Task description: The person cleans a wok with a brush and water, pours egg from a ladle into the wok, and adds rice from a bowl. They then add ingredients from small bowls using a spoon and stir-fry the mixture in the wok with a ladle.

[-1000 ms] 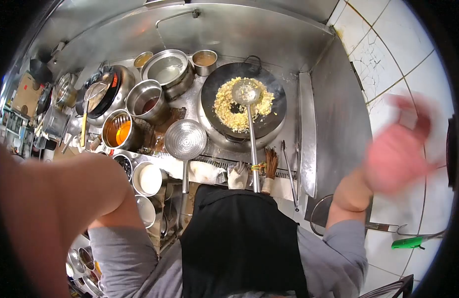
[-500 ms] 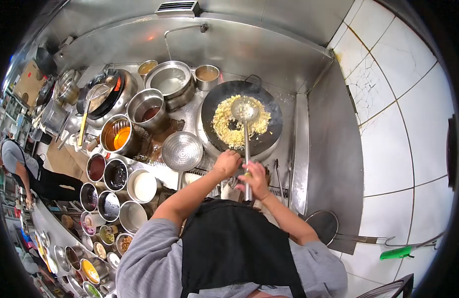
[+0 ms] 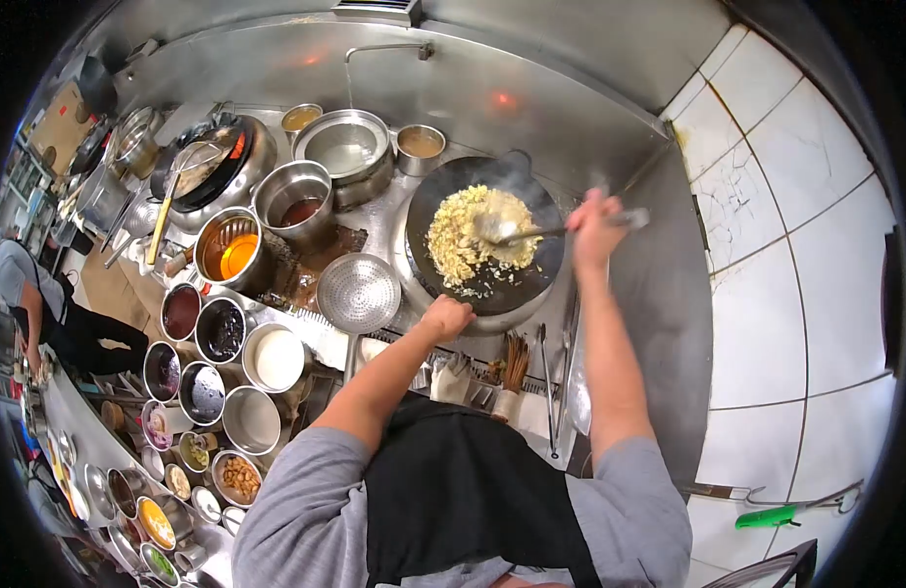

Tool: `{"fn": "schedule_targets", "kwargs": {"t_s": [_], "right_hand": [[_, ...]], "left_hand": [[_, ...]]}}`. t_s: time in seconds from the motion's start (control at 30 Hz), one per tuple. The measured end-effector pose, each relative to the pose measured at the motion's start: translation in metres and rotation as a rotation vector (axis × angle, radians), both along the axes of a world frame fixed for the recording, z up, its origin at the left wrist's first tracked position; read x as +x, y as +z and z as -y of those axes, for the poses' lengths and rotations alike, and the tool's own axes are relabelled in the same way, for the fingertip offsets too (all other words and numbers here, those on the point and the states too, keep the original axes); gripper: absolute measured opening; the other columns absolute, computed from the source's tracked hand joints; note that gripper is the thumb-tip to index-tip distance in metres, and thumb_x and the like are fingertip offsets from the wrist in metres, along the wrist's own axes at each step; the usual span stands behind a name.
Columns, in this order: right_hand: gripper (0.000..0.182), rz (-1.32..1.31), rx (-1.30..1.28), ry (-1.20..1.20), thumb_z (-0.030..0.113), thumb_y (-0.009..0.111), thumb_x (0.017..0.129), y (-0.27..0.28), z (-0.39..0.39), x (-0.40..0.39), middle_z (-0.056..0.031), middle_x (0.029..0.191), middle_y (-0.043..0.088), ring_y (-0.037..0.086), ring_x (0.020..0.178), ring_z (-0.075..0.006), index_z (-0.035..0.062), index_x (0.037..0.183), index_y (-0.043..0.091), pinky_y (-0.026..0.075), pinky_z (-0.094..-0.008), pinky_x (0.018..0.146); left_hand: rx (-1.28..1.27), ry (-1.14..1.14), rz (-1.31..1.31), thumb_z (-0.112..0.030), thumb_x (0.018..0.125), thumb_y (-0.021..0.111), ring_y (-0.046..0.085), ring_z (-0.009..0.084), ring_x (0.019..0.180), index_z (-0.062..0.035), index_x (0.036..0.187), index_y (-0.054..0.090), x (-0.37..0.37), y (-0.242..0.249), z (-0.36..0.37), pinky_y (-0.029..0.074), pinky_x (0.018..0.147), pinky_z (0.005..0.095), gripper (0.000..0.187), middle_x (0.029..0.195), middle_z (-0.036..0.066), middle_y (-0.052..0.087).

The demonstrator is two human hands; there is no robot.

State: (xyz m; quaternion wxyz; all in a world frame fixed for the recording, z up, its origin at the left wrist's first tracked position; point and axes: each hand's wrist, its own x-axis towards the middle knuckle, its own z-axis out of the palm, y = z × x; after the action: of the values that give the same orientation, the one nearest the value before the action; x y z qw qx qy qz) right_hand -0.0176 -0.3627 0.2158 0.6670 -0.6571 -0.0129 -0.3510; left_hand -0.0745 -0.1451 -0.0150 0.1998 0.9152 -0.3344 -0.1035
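A black wok (image 3: 517, 289) sits on the burner, holding a loose heap of pale yellow food (image 3: 468, 235) that looks like egg fried rice. My right hand (image 3: 597, 227), slightly blurred, is closed around the handle of a metal ladle (image 3: 536, 233); the ladle's bowl rests among the food. At the wok's near edge, my left hand (image 3: 448, 318) is closed on the wok, its grip partly hidden. Just left of the wok lies a perforated metal strainer (image 3: 359, 294), close to my left forearm.
Several pots of sauces and seasonings (image 3: 276, 359) stand to the left. Behind them is a pot of water (image 3: 343, 147) under a running tap (image 3: 389, 49). A bundle of sticks (image 3: 513, 367) stands near my apron. A metal wall (image 3: 659, 323) borders the right; a person (image 3: 41, 304) stands far left.
My right hand has swung forward and right with the ladle, turning its handle from upright to nearly sideways. The food has shifted and its central gap has closed. My left hand stays at the wok's edge.
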Motion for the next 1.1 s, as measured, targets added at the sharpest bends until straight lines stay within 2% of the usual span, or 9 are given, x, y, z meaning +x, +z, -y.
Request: {"fn": "schedule_targets", "kwargs": {"t_s": [0.13,0.23,0.47,0.5,0.67,0.8,0.87,1.0,1.1], "right_hand": [[0.040,0.218,0.473,-0.265,0.026,0.062,0.094,0.054,0.074,0.049,-0.0011,0.048,0.043,0.041,0.040,-0.0103,0.0092,0.063,0.043,0.035,-0.0275,0.038],[0.034,0.137,0.405,-0.390,0.022,0.062,0.094,0.014,0.025,0.052,-0.0011,0.051,0.043,0.040,0.040,-0.0095,0.0073,0.070,0.043,0.036,-0.0269,0.036],[0.036,0.288,0.149,0.434,0.020,0.054,0.098,0.031,-0.115,-0.022,-0.0019,0.050,0.043,0.041,0.039,-0.0095,0.0091,0.068,0.038,0.034,-0.0267,0.038],[0.029,0.209,-0.015,0.255,0.017,0.061,0.094,-0.001,-0.092,0.005,-0.0008,0.051,0.049,0.046,0.040,-0.0089,0.0072,0.070,0.047,0.036,-0.0261,0.037],[0.040,0.179,0.314,-0.198,0.028,0.063,0.093,0.040,0.045,0.065,-0.0006,0.051,0.045,0.045,0.041,-0.0093,0.0101,0.064,0.041,0.038,-0.0254,0.037],[0.037,0.220,0.193,-0.324,0.026,0.062,0.094,0.011,0.020,0.050,0.0008,0.050,0.045,0.045,0.042,-0.0079,0.0098,0.066,0.045,0.036,-0.0255,0.037],[0.033,0.061,0.143,-0.181,0.024,0.063,0.093,0.019,-0.033,0.033,0.0024,0.051,0.047,0.045,0.043,-0.0070,0.0109,0.067,0.047,0.035,-0.0248,0.038],[0.032,0.182,-0.075,0.237,0.021,0.063,0.093,0.002,-0.102,-0.028,0.0028,0.055,0.050,0.048,0.049,-0.0064,0.0113,0.066,0.049,0.036,-0.0233,0.044],[0.033,0.120,-0.158,0.013,0.021,0.062,0.093,-0.030,-0.052,-0.005,0.0023,0.056,0.051,0.050,0.052,-0.0065,0.0103,0.065,0.048,0.037,-0.0246,0.046]], "left_hand": [[-0.006,0.017,-0.021,-0.035,0.095,0.047,0.064,0.0340,0.088,-0.0065,0.089,0.065,0.003,0.002,0.000,0.042,0.086,0.0435,0.035,0.085,0.017,0.068],[-0.016,0.022,0.009,-0.036,0.095,0.047,0.064,0.0335,0.087,-0.0072,0.088,0.065,0.002,0.001,0.000,0.043,0.086,0.0438,0.035,0.083,0.017,0.068],[0.018,0.026,-0.027,-0.037,0.094,0.048,0.065,0.0336,0.085,-0.0081,0.086,0.067,0.006,0.005,0.003,0.043,0.086,0.0436,0.035,0.083,0.017,0.068],[-0.004,0.013,-0.023,-0.037,0.094,0.048,0.065,0.0336,0.085,-0.0081,0.087,0.067,0.007,0.004,0.003,0.043,0.086,0.0435,0.035,0.083,0.017,0.068],[0.028,0.036,-0.047,-0.037,0.094,0.047,0.064,0.0339,0.087,-0.0081,0.088,0.068,-0.002,0.000,0.003,0.043,0.087,0.0440,0.036,0.085,0.017,0.069],[-0.029,0.032,0.004,-0.037,0.095,0.046,0.064,0.0345,0.085,-0.0081,0.088,0.066,0.003,0.000,0.003,0.042,0.085,0.0442,0.036,0.082,0.017,0.068],[0.017,0.027,-0.026,-0.037,0.095,0.045,0.064,0.0340,0.088,-0.0082,0.089,0.067,0.005,0.001,0.003,0.042,0.086,0.0445,0.037,0.086,0.017,0.068],[-0.022,0.019,-0.015,-0.037,0.095,0.046,0.064,0.0341,0.087,-0.0080,0.088,0.066,0.005,0.001,0.001,0.042,0.086,0.0435,0.036,0.084,0.016,0.068],[-0.007,0.015,-0.044,-0.037,0.095,0.046,0.064,0.0343,0.088,-0.0074,0.088,0.066,0.001,0.000,0.002,0.042,0.087,0.0436,0.036,0.084,0.017,0.068]]}}
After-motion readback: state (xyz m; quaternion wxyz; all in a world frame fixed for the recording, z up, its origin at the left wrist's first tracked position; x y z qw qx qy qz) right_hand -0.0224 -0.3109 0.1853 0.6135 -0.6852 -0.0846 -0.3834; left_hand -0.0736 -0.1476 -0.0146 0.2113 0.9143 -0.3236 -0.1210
